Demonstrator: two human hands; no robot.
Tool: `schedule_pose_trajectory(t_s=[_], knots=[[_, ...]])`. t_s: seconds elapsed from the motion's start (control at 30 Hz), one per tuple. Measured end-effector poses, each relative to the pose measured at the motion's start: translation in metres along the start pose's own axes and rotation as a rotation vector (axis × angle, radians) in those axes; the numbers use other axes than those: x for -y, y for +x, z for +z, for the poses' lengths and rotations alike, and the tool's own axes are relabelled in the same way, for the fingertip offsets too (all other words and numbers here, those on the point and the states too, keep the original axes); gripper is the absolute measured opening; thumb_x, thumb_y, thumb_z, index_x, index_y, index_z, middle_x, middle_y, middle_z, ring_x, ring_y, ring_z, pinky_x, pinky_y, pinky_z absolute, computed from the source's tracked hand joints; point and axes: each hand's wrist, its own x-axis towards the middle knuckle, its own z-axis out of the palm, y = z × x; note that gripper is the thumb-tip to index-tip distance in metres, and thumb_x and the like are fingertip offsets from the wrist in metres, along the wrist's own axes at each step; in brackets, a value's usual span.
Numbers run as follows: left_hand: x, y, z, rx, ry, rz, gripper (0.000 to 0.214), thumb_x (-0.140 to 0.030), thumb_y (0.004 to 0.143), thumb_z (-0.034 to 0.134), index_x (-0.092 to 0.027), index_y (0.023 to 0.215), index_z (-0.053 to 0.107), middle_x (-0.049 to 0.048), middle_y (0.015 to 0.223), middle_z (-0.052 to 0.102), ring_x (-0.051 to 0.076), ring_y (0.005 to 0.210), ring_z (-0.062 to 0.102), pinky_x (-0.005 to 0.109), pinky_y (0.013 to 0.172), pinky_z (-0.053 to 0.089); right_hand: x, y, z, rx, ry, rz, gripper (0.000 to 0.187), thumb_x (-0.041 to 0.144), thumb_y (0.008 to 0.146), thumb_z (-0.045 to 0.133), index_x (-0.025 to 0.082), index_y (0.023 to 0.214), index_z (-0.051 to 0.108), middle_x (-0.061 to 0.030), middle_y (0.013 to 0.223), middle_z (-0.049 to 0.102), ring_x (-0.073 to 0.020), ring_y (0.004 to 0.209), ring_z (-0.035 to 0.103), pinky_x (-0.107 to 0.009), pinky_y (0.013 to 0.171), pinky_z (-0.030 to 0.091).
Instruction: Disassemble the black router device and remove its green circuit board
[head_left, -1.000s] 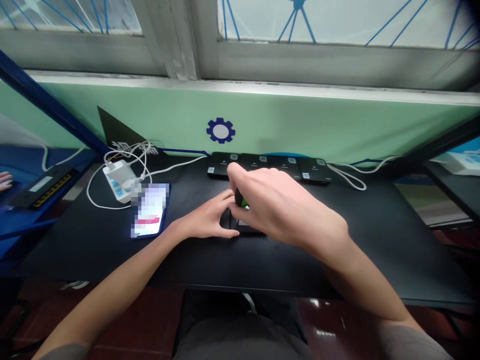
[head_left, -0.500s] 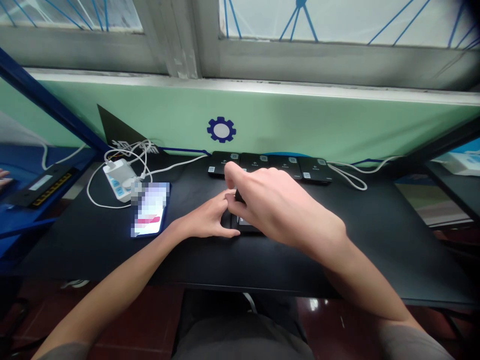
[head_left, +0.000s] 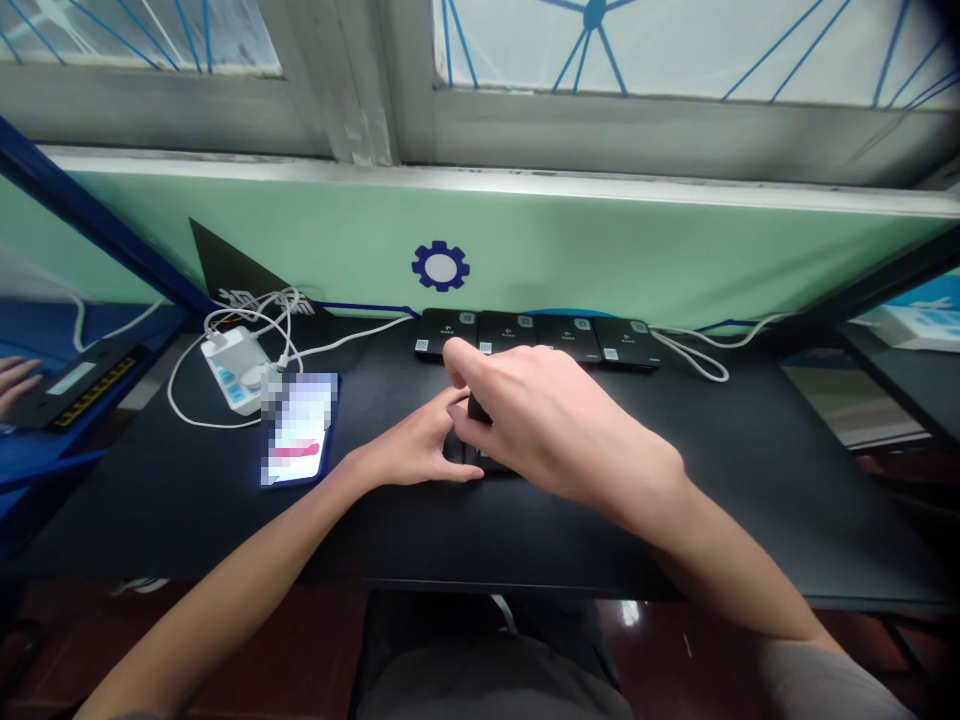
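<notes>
Fingers (head_left: 441, 408) of the left hand (head_left: 405, 452) close on the left end of a small black box (head_left: 459, 450), thumb along its near edge and forefinger at its far edge; the right hand (head_left: 559, 425) arches over the same box, its fingertips pinched round a short dark tool (head_left: 477, 408) whose tip is hidden, so I cannot tell what it touches; the box lies flat at the middle of the black table (head_left: 675, 500), a little nearer than a row of four like black boxes (head_left: 570, 337) along the far edge. It looks to be a light, stiff plastic shell, smooth enough to skid on the tabletop; it is best held by its short ends or side edges and pressed down flat, clear of the top face. To the left lie a lit phone (head_left: 298, 430) and a white power strip (head_left: 234, 365) with looped white cables (head_left: 279, 303); another person's hand (head_left: 15, 378) shows at the far left.
</notes>
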Motion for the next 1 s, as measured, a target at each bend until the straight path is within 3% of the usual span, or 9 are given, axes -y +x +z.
schedule_pose_trajectory(t_s=[0.17, 0.3, 0.37, 0.5, 0.63, 0.77, 1.0], knots=[[0.0022, 0.0001, 0.0004, -0.009, 0.008, 0.025, 0.076, -0.044, 0.088, 0.096, -0.028, 0.156, 0.066, 0.0157, 0.164, 0.063, 0.049, 0.16, 0.054, 0.067, 0.132, 0.05, -0.0038, -0.0027, -0.001, 0.014, 0.043, -0.039, 0.014, 0.015, 0.102, 0.058, 0.021, 0.114, 0.056, 0.0017, 0.08, 0.061, -0.0183, 0.065, 0.043, -0.036, 0.064, 0.028], [0.0021, 0.0006, 0.0, -0.008, -0.007, 0.02, 0.081, -0.042, 0.088, 0.097, -0.028, 0.16, 0.062, 0.0163, 0.172, 0.057, 0.048, 0.159, 0.056, 0.066, 0.13, 0.052, -0.0064, -0.0049, -0.0044, 0.009, 0.078, -0.057, 0.01, 0.017, 0.105, 0.057, 0.021, 0.115, 0.057, -0.0006, 0.085, 0.066, -0.0186, 0.069, 0.05, -0.035, 0.066, 0.03], [0.0009, 0.0007, -0.0006, 0.004, -0.005, 0.004, 0.081, -0.043, 0.088, 0.097, -0.028, 0.16, 0.063, 0.0167, 0.17, 0.06, 0.049, 0.16, 0.054, 0.067, 0.131, 0.051, -0.0058, -0.0046, -0.0058, -0.001, 0.045, -0.031, 0.006, 0.027, 0.111, 0.058, 0.021, 0.112, 0.059, -0.0013, 0.083, 0.067, -0.019, 0.067, 0.05, -0.036, 0.065, 0.027], [-0.0025, 0.0001, -0.0016, 0.024, 0.001, -0.009, 0.071, -0.043, 0.091, 0.095, -0.03, 0.155, 0.068, 0.0151, 0.157, 0.07, 0.049, 0.161, 0.055, 0.069, 0.13, 0.051, -0.0033, -0.0033, -0.0076, 0.011, -0.036, 0.023, 0.031, 0.048, 0.121, 0.049, 0.021, 0.112, 0.061, -0.0017, 0.077, 0.066, -0.0202, 0.06, 0.048, -0.036, 0.061, 0.025], [-0.0014, -0.0014, -0.0002, 0.0, 0.023, 0.006, 0.059, -0.043, 0.09, 0.096, -0.028, 0.143, 0.074, 0.0149, 0.154, 0.071, 0.046, 0.149, 0.064, 0.066, 0.125, 0.056, -0.0049, -0.0046, -0.0062, -0.004, 0.021, -0.011, 0.017, 0.029, 0.117, 0.052, 0.016, 0.127, 0.056, 0.0012, 0.075, 0.065, -0.0198, 0.059, 0.049, -0.035, 0.064, 0.032], [0.0031, -0.002, 0.002, -0.023, 0.022, 0.015, 0.062, -0.046, 0.089, 0.097, -0.025, 0.142, 0.071, 0.0162, 0.157, 0.067, 0.044, 0.146, 0.066, 0.062, 0.125, 0.058, -0.0075, -0.0073, -0.0028, -0.014, 0.034, -0.026, 0.025, 0.023, 0.11, 0.054, 0.014, 0.134, 0.052, 0.0025, 0.076, 0.064, -0.0198, 0.061, 0.049, -0.034, 0.069, 0.037], [-0.0005, 0.0007, 0.0002, 0.0, -0.027, 0.008, 0.065, -0.04, 0.085, 0.097, -0.027, 0.143, 0.071, 0.0147, 0.164, 0.064, 0.05, 0.16, 0.054, 0.07, 0.13, 0.051, -0.0035, -0.0057, -0.004, -0.025, 0.056, -0.032, 0.014, 0.029, 0.109, 0.052, 0.02, 0.119, 0.056, 0.0018, 0.076, 0.062, -0.0186, 0.06, 0.042, -0.035, 0.064, 0.029]])
